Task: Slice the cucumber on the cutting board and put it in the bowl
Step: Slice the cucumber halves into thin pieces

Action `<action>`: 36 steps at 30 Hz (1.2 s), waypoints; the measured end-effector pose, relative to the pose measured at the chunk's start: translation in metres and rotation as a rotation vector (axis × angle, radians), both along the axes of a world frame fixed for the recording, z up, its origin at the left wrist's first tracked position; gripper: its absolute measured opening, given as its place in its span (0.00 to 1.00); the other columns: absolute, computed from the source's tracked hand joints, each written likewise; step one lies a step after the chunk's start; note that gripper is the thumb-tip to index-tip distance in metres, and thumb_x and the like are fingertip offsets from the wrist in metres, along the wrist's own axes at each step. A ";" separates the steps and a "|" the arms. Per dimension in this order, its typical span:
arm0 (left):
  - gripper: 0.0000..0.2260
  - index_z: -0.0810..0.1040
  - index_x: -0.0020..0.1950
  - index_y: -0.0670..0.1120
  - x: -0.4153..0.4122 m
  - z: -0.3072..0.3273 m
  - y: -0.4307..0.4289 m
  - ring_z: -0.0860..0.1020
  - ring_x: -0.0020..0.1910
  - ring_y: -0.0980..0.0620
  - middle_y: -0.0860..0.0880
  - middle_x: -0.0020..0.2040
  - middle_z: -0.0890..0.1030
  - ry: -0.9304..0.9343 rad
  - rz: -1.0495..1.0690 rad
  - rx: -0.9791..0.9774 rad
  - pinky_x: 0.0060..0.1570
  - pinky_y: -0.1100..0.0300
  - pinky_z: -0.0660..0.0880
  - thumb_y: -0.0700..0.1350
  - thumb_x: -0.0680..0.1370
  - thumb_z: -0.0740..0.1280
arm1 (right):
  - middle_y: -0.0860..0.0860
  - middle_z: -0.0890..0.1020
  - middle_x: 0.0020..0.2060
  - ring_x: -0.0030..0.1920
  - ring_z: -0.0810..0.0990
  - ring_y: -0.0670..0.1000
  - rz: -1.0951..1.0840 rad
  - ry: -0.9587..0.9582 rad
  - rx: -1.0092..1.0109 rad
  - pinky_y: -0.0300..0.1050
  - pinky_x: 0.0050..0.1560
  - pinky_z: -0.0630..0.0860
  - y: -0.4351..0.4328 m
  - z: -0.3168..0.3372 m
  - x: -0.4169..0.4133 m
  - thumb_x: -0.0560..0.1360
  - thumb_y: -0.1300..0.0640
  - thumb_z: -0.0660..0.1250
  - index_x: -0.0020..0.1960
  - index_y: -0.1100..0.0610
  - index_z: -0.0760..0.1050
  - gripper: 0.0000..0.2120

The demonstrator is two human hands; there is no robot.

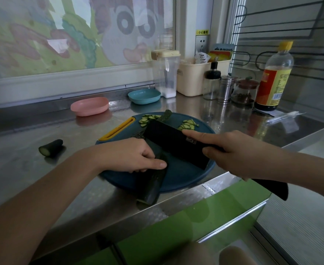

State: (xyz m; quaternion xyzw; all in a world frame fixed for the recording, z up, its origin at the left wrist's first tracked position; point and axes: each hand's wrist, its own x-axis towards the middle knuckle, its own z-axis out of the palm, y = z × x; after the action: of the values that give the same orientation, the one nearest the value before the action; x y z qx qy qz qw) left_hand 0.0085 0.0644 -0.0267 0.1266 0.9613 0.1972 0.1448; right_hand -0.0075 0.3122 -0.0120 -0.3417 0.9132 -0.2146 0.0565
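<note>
Here, head view: a person stands at a steel counter point(23, 159), both hands over a round blue cutting board point(186, 178).
Cucumber point(151, 186): it lies on the near left of the board, its near end hanging past the board's rim over the counter edge.
Left hand point(136, 155): the fingers curl over the cucumber and press it down, with the thumb along the near side.
Right hand point(239, 153): it is wrapped round the handle of a black knife point(176, 144), the forefinger laid straight along the flat of the blade.
Blade: it stands just beside the left fingertips; whether the edge touches the cucumber is hidden.
Slices: one small heap point(148, 118) lies at the far left of the board and another point(188, 125) at the far right.
Dark green end point(166, 115): it shows beyond the blade, and I cannot tell whether it is the same cucumber.
Cut stub point(51, 148): it lies on the counter, well left of the board.
Bowls: a pink bowl point(89, 106) and a blue bowl point(144, 96) stand behind the board; no slices show in either.
Done: probably a first stretch of slicing, judging by the two heaps.
Left: most of the cucumber looks uncut, and all the slices have yet to go into a bowl.
</note>
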 end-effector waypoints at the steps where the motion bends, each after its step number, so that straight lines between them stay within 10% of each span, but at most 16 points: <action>1: 0.22 0.72 0.29 0.49 0.000 0.000 0.000 0.73 0.26 0.60 0.57 0.25 0.74 0.000 0.002 0.004 0.34 0.65 0.71 0.65 0.72 0.61 | 0.44 0.72 0.20 0.20 0.70 0.44 -0.002 -0.009 -0.014 0.41 0.25 0.77 -0.001 0.002 0.000 0.81 0.56 0.54 0.67 0.26 0.54 0.26; 21: 0.21 0.73 0.30 0.49 0.001 0.001 0.002 0.73 0.27 0.61 0.56 0.26 0.75 -0.013 0.009 0.002 0.35 0.64 0.73 0.63 0.74 0.62 | 0.31 0.72 0.19 0.27 0.74 0.52 0.048 -0.104 0.096 0.42 0.30 0.78 -0.012 0.009 -0.002 0.82 0.57 0.53 0.69 0.28 0.53 0.26; 30: 0.20 0.74 0.31 0.48 0.001 0.003 0.003 0.73 0.27 0.61 0.56 0.27 0.75 -0.016 0.011 -0.014 0.35 0.65 0.73 0.62 0.74 0.62 | 0.47 0.76 0.31 0.22 0.71 0.44 0.070 0.027 0.134 0.33 0.25 0.71 -0.021 -0.001 -0.006 0.82 0.55 0.53 0.71 0.29 0.51 0.26; 36: 0.21 0.75 0.32 0.48 0.001 0.002 0.002 0.75 0.28 0.60 0.55 0.28 0.76 -0.013 0.013 -0.010 0.36 0.64 0.74 0.63 0.73 0.62 | 0.52 0.76 0.34 0.30 0.74 0.51 0.072 0.178 0.176 0.48 0.37 0.76 -0.022 -0.014 0.001 0.82 0.54 0.52 0.73 0.32 0.47 0.27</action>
State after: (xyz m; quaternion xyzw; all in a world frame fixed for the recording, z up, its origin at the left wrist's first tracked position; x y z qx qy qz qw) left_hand 0.0094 0.0665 -0.0251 0.1185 0.9621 0.1942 0.1502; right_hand -0.0066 0.2899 -0.0262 -0.3856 0.9171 -0.1003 0.0130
